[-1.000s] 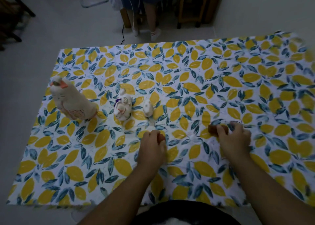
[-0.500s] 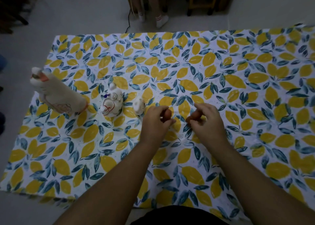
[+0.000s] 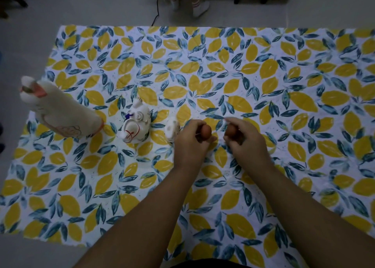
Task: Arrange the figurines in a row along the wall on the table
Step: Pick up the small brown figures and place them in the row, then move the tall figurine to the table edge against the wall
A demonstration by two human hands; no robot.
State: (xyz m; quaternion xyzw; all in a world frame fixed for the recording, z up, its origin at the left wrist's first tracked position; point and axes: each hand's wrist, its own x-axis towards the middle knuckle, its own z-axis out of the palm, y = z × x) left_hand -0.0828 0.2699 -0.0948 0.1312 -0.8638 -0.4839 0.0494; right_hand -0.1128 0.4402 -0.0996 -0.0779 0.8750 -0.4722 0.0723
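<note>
1. Both hands have closed in toward the middle of the table [image 3: 284, 68] since a second ago, the right hand [image 3: 242, 140] carrying its small brown figurine [image 3: 230, 130] in from 3 o'clock to sit just beside the left hand [image 3: 189, 140] and its own brown piece [image 3: 206, 132].

2. Fingers of each hand are curled shut around one rounded brown figurine, pinched between thumb and fingertips, held at or just above the leaf-print tablecloth [image 3: 142, 186]; contact with the cloth cannot be told.

3. Toward 9 o'clock a row stands: a tiny white figurine [image 3: 171, 128] touching or just beside the left hand, then a white painted animal [image 3: 137, 125], then a tall white bird-like figure [image 3: 60, 113] near the table's left edge.

4. Judged by size, the brown pieces look light, hard and smooth, likely slippery and apt to roll; a pinch across the widest part should suit.

5. White glazed pieces look brittle, and the tall one top-heavy; grasping low on the body seems safest.
</note>
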